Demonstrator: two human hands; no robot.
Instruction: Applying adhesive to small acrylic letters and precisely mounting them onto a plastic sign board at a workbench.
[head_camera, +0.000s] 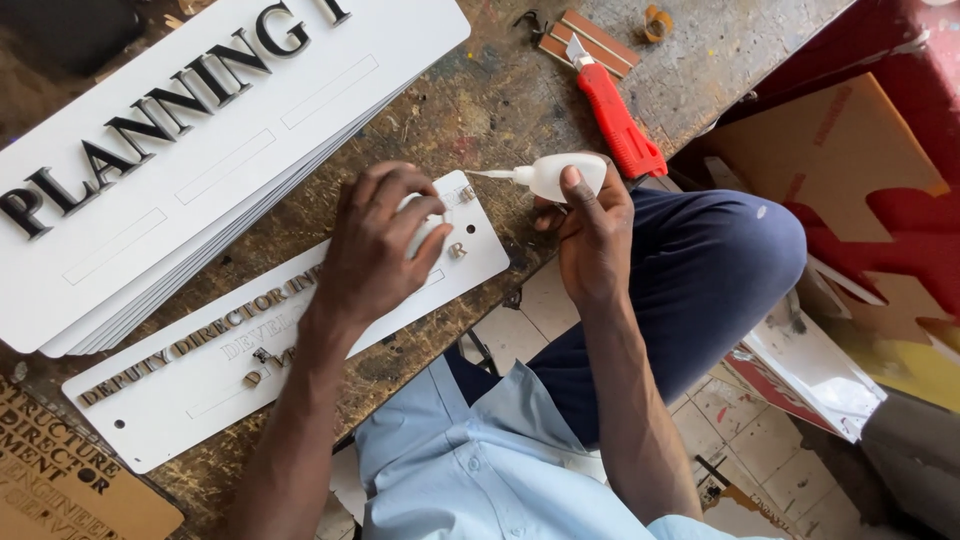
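Shirt, pale blue (480, 470), nearest. Left hand (378, 245): fingers curled, pressing a small letter onto the white sign plate (180, 395) at the table's (480, 100) near edge. Right hand (590, 230): gripping glue bottle (560, 175), nozzle pointing left. Step judged: gluing letters; next needs careful alignment.

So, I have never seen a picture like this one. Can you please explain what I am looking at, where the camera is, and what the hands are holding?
There is no machine here. One camera sits on a person's head and looks down at that person's own two bare hands.

The left hand presses on a white sign plate with small raised letters. The plate lies on a worn wooden workbench. The right hand holds a small white glue bottle, nozzle pointing at the plate.

Also on the bench are a stack of bigger white sign boards with black letters and a red utility knife.
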